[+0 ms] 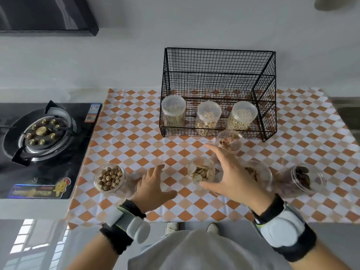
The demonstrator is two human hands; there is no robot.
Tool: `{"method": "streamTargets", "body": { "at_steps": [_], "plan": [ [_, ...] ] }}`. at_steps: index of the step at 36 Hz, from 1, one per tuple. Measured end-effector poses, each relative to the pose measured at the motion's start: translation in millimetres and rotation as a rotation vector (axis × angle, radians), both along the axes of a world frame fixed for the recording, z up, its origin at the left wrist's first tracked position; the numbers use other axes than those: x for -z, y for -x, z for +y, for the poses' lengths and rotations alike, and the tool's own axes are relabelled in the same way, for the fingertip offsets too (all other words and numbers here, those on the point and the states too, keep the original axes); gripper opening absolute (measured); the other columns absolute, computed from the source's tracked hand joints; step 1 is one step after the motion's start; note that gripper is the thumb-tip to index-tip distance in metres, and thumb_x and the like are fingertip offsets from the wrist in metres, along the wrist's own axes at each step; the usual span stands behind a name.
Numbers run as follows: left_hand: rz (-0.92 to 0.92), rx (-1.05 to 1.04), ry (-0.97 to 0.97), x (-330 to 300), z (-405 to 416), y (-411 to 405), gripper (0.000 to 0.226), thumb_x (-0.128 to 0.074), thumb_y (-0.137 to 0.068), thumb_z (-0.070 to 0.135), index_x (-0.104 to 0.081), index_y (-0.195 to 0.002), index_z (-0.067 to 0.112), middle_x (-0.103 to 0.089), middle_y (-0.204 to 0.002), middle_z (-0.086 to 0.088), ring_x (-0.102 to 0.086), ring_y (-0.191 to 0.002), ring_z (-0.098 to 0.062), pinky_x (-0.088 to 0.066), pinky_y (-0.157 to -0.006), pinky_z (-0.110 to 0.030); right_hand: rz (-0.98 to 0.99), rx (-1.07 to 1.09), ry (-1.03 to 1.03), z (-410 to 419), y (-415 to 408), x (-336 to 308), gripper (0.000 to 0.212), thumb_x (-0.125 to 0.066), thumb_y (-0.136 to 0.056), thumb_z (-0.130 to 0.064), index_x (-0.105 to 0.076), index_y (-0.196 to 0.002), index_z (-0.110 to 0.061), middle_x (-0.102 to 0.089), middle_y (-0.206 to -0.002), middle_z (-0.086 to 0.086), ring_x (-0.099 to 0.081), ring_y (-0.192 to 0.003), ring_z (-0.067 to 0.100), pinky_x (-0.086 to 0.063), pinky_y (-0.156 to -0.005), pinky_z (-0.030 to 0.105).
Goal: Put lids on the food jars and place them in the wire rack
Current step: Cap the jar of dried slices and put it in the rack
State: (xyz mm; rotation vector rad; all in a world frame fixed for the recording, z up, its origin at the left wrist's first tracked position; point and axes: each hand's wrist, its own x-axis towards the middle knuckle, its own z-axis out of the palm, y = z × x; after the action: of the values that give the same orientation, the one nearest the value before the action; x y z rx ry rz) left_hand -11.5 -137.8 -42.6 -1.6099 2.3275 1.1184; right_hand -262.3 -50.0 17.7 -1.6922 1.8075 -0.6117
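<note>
A black wire rack [218, 61] stands at the back of the checkered cloth, with three lidded clear jars inside: one on the left [173, 111], one in the middle [208, 117], one with pale grains on the right [242, 115]. In front stand open jars: brown nuts [110, 180], flat seeds [201, 171], a small jar of brown pieces [228, 141], another brown-filled jar [257, 172] and a jar of dark fruit [303, 178]. My left hand [153, 187] hovers with spread fingers, holding nothing. My right hand [229, 174] is spread above and beside the seed jar.
A black gas stove [41, 133] sits left of the orange and white checkered cloth [136, 123]. A dark range hood [48, 14] hangs at the top left. The counter's front edge runs just below my wrists, which wear grey bands.
</note>
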Motion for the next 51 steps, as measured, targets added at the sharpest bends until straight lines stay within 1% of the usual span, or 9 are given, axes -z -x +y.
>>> {"method": "streamTargets", "body": {
  "at_steps": [6, 15, 26, 30, 32, 37, 41, 45, 51],
  "plan": [
    [-0.069, -0.012, 0.024, 14, -2, -7, 0.102, -0.078, -0.078, 0.057, -0.019, -0.157, 0.029, -0.032, -0.156, -0.002, -0.037, -0.138, -0.027, -0.032, -0.117, -0.05, -0.006, 0.015, -0.051, 4, -10, 12, 0.109, -0.087, -0.077, -0.045, -0.012, -0.155, -0.046, -0.017, -0.165, -0.011, -0.026, -0.145, 0.005, -0.032, -0.107, 0.023],
    [-0.245, 0.068, 0.085, 25, -2, -16, 0.109, -0.082, -0.078, 0.05, -0.016, -0.158, 0.018, -0.023, -0.161, -0.012, -0.03, -0.145, -0.033, -0.034, -0.119, -0.049, -0.09, 0.097, -0.103, 6, -22, 38, 0.126, -0.091, -0.072, -0.041, 0.0, -0.158, -0.043, -0.016, -0.155, -0.022, -0.022, -0.141, -0.001, -0.03, -0.117, 0.03],
    [-0.407, 0.168, 0.108, 28, -2, -16, 0.106, -0.08, -0.081, 0.038, -0.013, -0.16, 0.016, -0.018, -0.162, -0.021, -0.026, -0.15, -0.041, -0.023, -0.124, -0.047, -0.115, 0.206, -0.073, 6, -25, 57, 0.132, -0.093, -0.069, -0.038, 0.003, -0.159, -0.041, -0.017, -0.169, -0.005, -0.026, -0.153, 0.015, -0.036, -0.12, 0.043],
    [-0.478, 0.206, 0.24, 46, 0, -21, 0.109, -0.099, -0.03, 0.038, -0.063, -0.129, 0.011, -0.059, -0.127, -0.024, -0.067, -0.105, -0.044, -0.059, -0.089, -0.05, -0.128, 0.216, -0.084, 5, -25, 63, 0.131, -0.093, -0.069, -0.036, 0.002, -0.159, -0.042, -0.017, -0.169, -0.006, -0.028, -0.152, 0.017, -0.038, -0.119, 0.048],
    [-0.447, 0.193, 0.237, 69, -1, -28, 0.115, -0.1, -0.012, 0.042, -0.068, -0.118, 0.012, -0.066, -0.114, -0.025, -0.071, -0.095, -0.044, -0.061, -0.079, -0.05, -0.141, 0.23, -0.084, 5, -24, 67, 0.128, -0.093, -0.07, -0.035, -0.001, -0.158, -0.045, -0.019, -0.168, -0.007, -0.031, -0.151, 0.017, -0.039, -0.117, 0.049],
    [-0.425, 0.214, 0.242, 65, 0, -25, 0.089, -0.097, -0.055, 0.036, -0.058, -0.132, 0.014, -0.058, -0.129, -0.021, -0.059, -0.115, -0.044, -0.051, -0.098, -0.052, -0.152, 0.26, -0.077, 4, -21, 75, 0.121, -0.094, -0.069, -0.034, -0.01, -0.156, -0.045, -0.029, -0.164, -0.008, -0.038, -0.146, 0.015, -0.043, -0.114, 0.046],
    [-0.424, 0.22, 0.285, 62, -5, -21, 0.084, -0.103, -0.036, 0.031, -0.069, -0.111, 0.015, -0.064, -0.104, -0.013, -0.067, -0.088, -0.036, -0.059, -0.076, -0.045, -0.161, 0.277, -0.088, 4, -20, 81, 0.119, -0.094, -0.068, -0.035, -0.015, -0.158, -0.039, -0.037, -0.159, -0.006, -0.044, -0.14, 0.015, -0.046, -0.111, 0.042],
    [-0.39, 0.238, 0.206, 35, -3, -10, 0.083, -0.073, -0.088, 0.039, -0.03, -0.156, 0.021, -0.035, -0.153, -0.008, -0.04, -0.138, -0.031, -0.036, -0.113, -0.045, -0.182, 0.307, -0.114, 3, -20, 86, 0.116, -0.092, -0.065, -0.042, -0.02, -0.155, -0.041, -0.046, -0.152, -0.006, -0.053, -0.132, 0.014, -0.049, -0.107, 0.042],
    [-0.154, 0.111, 0.186, 15, -10, 2, 0.085, -0.067, -0.087, 0.059, -0.029, -0.155, 0.026, -0.044, -0.15, -0.003, -0.049, -0.131, -0.023, -0.035, -0.114, -0.041, -0.199, 0.314, -0.138, 2, -17, 93, 0.109, -0.089, -0.059, -0.049, -0.027, -0.148, -0.043, -0.054, -0.14, -0.01, -0.057, -0.125, 0.013, -0.053, -0.101, 0.045]
  ]
}}
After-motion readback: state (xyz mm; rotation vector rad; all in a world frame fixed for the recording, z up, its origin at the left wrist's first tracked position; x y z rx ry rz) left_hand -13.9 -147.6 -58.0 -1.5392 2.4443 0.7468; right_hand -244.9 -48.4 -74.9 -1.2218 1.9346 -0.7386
